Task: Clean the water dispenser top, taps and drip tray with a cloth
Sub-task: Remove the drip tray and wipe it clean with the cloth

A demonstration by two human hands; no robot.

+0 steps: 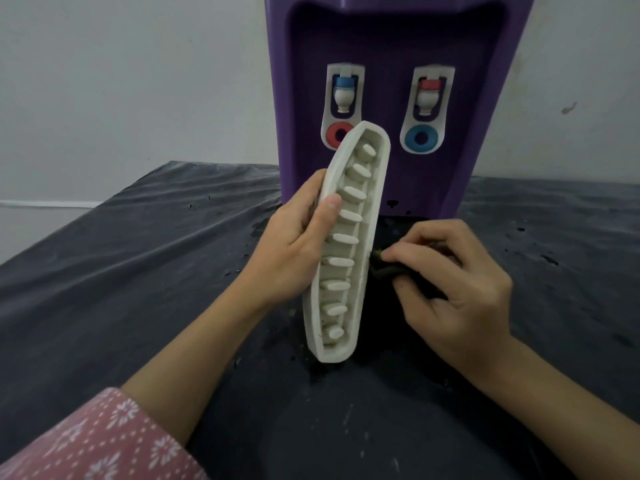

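Note:
A purple water dispenser (388, 36) stands at the back of the table, with a blue-capped tap (344, 93) on its left and a red-capped tap (428, 95) on its right. My left hand (294, 244) grips the white drip tray (372, 202) by its left rim and holds it upright on end in front of the dispenser, its ribbed inside facing me. My right hand (453, 285) pinches a dark cloth (391, 268) against the tray's right edge. Most of the cloth is hidden under my fingers.
A dark wrinkled cover (138, 258) lies over the table, with wet spots near the dispenser base. A pale wall (121, 81) stands behind. My pink patterned sleeve (90, 441) shows at the lower left.

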